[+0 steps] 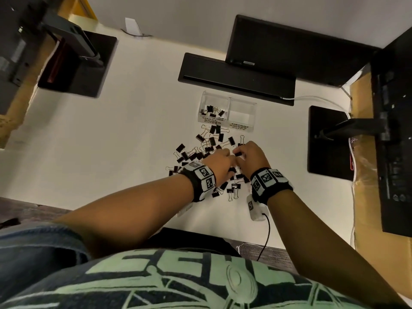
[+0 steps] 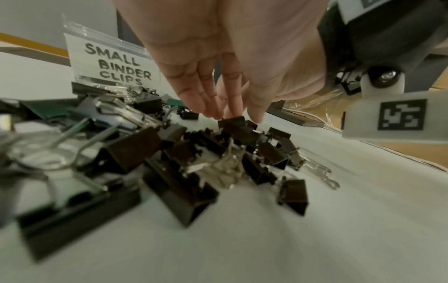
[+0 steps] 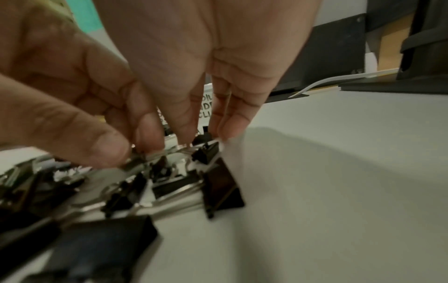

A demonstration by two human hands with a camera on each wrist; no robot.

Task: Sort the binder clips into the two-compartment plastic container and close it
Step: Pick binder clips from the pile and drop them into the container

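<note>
Both hands, left hand (image 1: 219, 162) and right hand (image 1: 252, 156), are lying side by side over the heap of binder clips (image 1: 200, 152) on the table (image 1: 133, 141), with the container (image 1: 227, 112) sitting just beyond the fingertips, a few clips resting in its left compartment (image 1: 213, 110), and two monitor bases (image 1: 78, 65) standing far left and right.

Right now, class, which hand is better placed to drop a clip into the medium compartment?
Right hand: it is nearer the empty medium compartment, and its fingers pinch a clip's wire handle.
</note>
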